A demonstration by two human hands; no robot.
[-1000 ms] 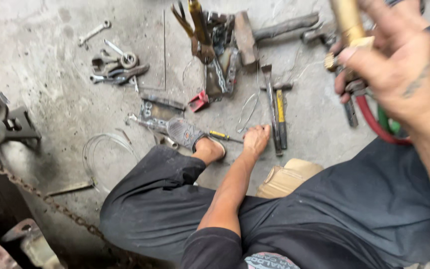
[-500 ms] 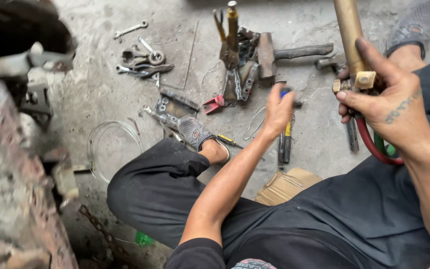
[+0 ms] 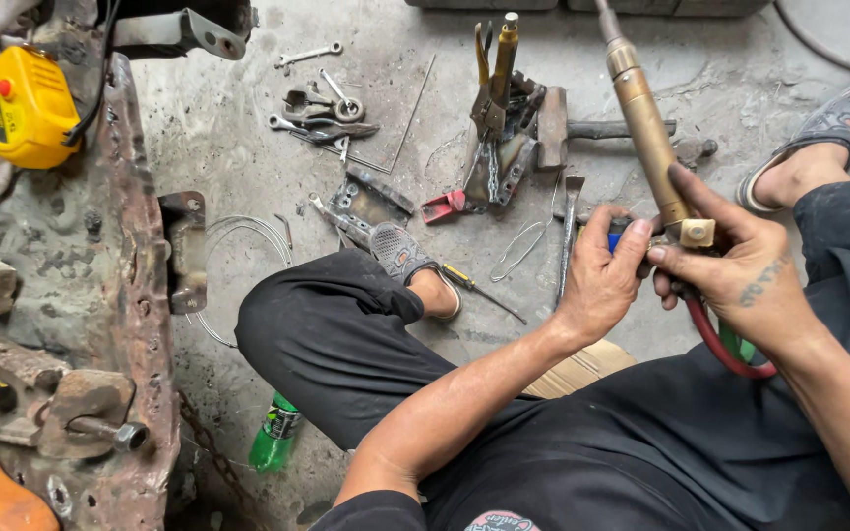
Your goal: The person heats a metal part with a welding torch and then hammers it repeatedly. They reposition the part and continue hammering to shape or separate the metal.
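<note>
I sit cross-legged on a concrete floor. My right hand (image 3: 730, 270) grips the base of a long brass cutting torch (image 3: 641, 118) that points up and away, with a red hose (image 3: 715, 339) and a green hose trailing from it. My left hand (image 3: 602, 275) is closed around a small blue-tipped object beside the torch's valve block (image 3: 698, 233), fingers touching it. What exactly the left hand holds is mostly hidden.
A rusty metal frame (image 3: 130, 295) runs down the left, with a yellow device (image 3: 27, 108) on it. Wrenches (image 3: 322, 108), a hammer (image 3: 568, 128), pliers (image 3: 494, 88), a screwdriver (image 3: 479, 288) and wire lie ahead. A green bottle (image 3: 275, 433) lies by my left knee.
My left hand has come back from the tools on the floor to the torch's base. The view has swung left, showing more of the rusty frame.
</note>
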